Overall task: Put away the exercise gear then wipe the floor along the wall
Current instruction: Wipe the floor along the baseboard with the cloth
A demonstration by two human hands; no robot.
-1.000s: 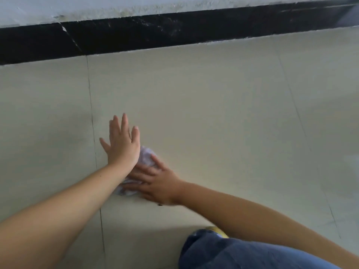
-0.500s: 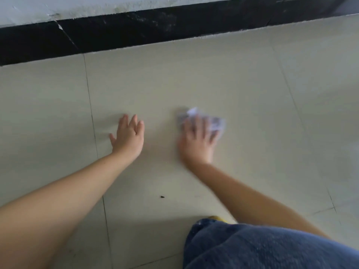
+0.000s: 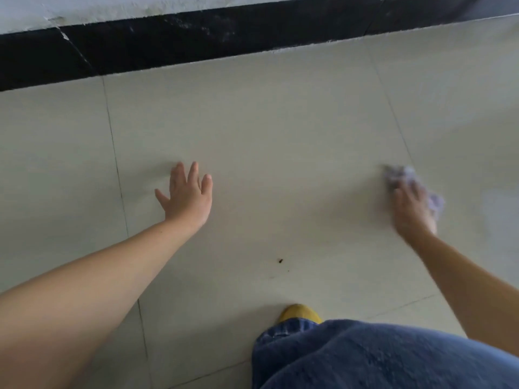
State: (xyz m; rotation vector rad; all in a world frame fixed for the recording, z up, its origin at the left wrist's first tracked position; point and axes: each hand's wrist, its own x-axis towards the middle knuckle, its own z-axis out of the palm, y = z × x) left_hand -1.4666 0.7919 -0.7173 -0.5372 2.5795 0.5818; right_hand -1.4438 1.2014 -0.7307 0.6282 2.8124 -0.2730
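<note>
Right hand (image 3: pixel 412 209) presses the crumpled cloth (image 3: pixel 400 175) flat, far right of the braced, empty, splayed left hand (image 3: pixel 188 196), black skirting (image 3: pixel 196 37) beyond both.

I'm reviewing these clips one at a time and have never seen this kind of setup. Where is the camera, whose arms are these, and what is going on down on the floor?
There is no machine here. The one view comes from a camera worn on a person's head, looking forward and down, so the arms are the wearer's own. The left hand lies flat and open on the pale tiled floor, seemingly for support. The right hand presses a crumpled pale cloth to the floor; that hand is blurred, which suggests a wiping stroke. Along the top runs a black skirting strip at the foot of the wall. A small dark speck lies on the tile between the arms. At the bottom are a blue denim trouser leg and a yellow shoe tip. No exercise gear is in view.
</note>
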